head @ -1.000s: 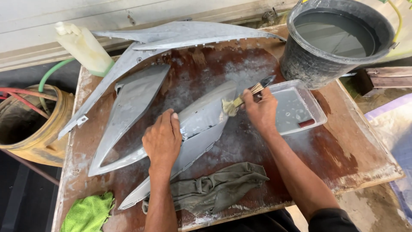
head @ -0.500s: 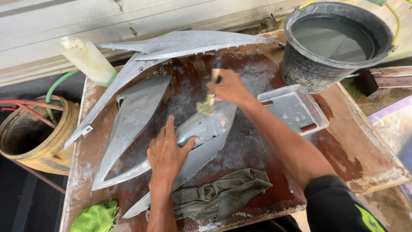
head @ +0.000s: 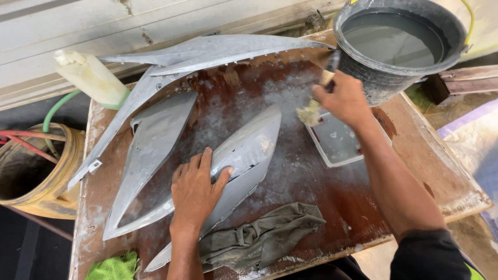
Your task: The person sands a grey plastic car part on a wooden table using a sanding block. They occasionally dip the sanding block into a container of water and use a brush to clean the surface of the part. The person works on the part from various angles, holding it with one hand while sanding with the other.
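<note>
Grey panel (head: 244, 150) lies diagonally, tip toward upper right, under the flat, spread left hand (head: 196, 189); right hand (head: 346, 98) pinches a brush (head: 316, 101).

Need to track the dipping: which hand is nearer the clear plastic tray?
Right. The right hand holds the brush over the tray's far edge; the left hand lies flat on the grey panel, well left of the tray.
</note>
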